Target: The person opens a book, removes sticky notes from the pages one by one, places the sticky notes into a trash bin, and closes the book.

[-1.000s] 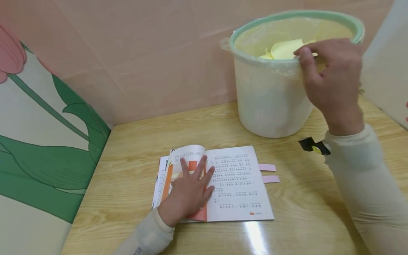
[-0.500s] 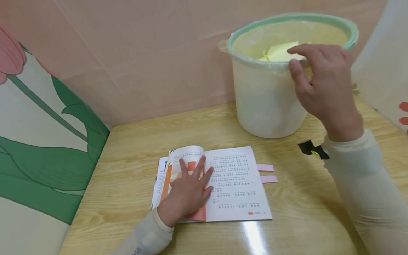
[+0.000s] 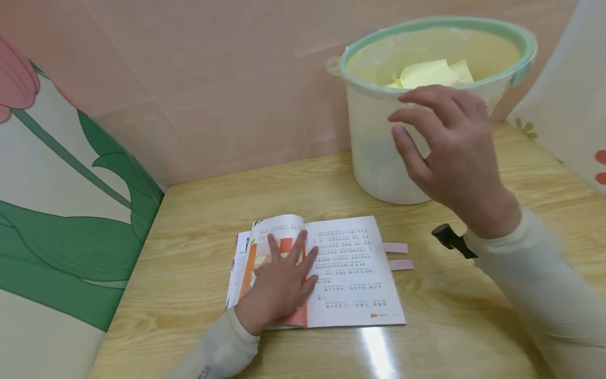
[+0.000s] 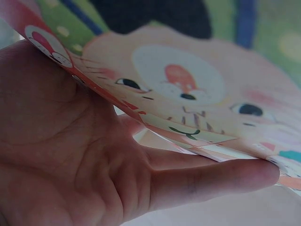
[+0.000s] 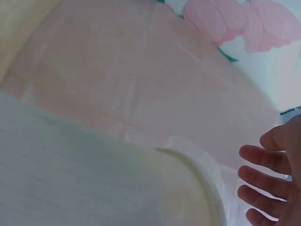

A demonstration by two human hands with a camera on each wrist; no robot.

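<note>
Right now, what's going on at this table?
A person's left hand presses flat on an open booklet lying on the wooden table. The right hand hangs in the air in front of a lined bin, fingers loose and holding nothing. Yellow notes lie in the bin; two pink tabs stick out from the booklet.

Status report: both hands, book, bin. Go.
Left hand flat on open book. Right hand empty, fingers loose, in front of bin. Yellow notes inside bin. Two pink tabs on book's right edge; nothing in the way.

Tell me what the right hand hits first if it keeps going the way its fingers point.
Probably the bin: the right hand points its fingers left across the bin's front wall. Depth is unclear; it might pass in front.
</note>
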